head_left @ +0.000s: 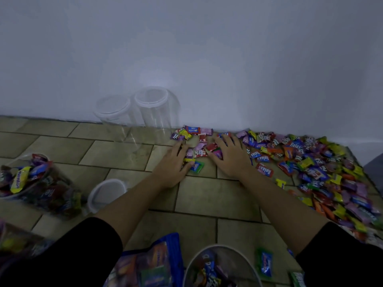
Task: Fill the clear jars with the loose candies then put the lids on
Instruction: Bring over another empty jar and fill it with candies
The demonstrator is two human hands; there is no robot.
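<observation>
On the tiled floor [116,150], left hand [176,164] and right hand [230,156] lie spread flat, cupping loose candies [199,150].

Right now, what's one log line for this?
left hand: pressing candies | right hand: pressing candies | far jars: empty

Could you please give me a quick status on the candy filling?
Left hand and right hand resting either side of small candy pile. Empty jars by wall, unlidded. Near jar part filled. Nothing blocking.
</observation>
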